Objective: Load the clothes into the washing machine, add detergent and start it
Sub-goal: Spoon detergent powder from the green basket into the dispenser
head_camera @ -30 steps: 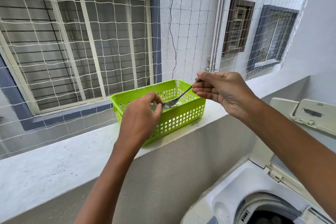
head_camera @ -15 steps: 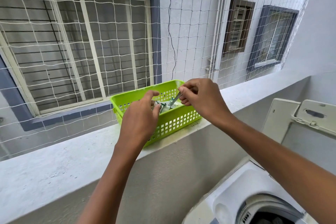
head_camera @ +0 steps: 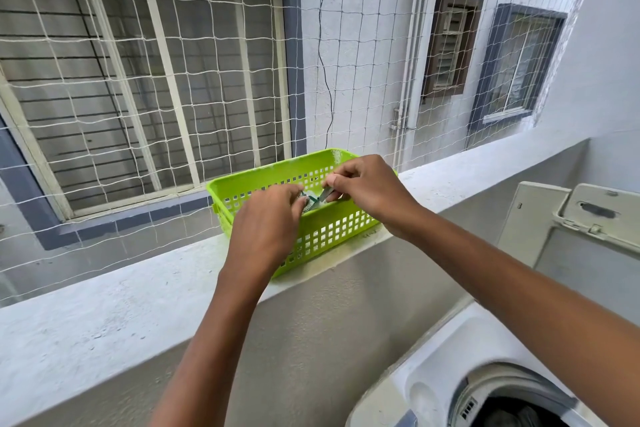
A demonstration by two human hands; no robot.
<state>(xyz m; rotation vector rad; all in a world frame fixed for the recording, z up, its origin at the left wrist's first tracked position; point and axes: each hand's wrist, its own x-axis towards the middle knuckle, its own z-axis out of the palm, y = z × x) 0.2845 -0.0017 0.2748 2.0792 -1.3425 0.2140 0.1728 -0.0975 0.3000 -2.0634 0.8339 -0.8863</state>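
**Desk:** While both arms reach out over the balcony ledge (head_camera: pixel 104 315), what are the hands doing?

**Photographer:** Both are down inside the lime-green perforated basket (head_camera: pixel 329 229) that sits on top of the ledge, close against the safety netting (head_camera: pixel 207 80). The left hand (head_camera: pixel 266 229) has its fingers curled onto the edge of a packet (head_camera: pixel 308 202) — white with green print — lying in the basket. The right hand (head_camera: pixel 367 189) pinches the handle of a metal spoon (head_camera: pixel 326 194) between thumb and fingers, the spoon angled down into the packet's opening. The two hands sit just beside each other, nearly touching.

**Desk:** Can you see the detergent itself?

**Photographer:** Only a pale patch at the packet's mouth; I cannot tell whether the spoon's bowl holds anything, since it is hidden.

**Desk:** And the washing machine?

**Photographer:** It stands at lower right, below the ledge and well apart from the basket. The washing machine (head_camera: pixel 450 357) is a white top-loader with its lid (head_camera: pixel 588 218) raised upright against the wall. Its round drum opening (head_camera: pixel 519 409) shows dark — something lies inside, too dim to identify. The right forearm crosses above the machine's top.

**Desk:** Background?

**Photographer:** Beyond the netting, a neighbouring building's grey-framed window (head_camera: pixel 145 97) and a drainpipe (head_camera: pixel 415 62).
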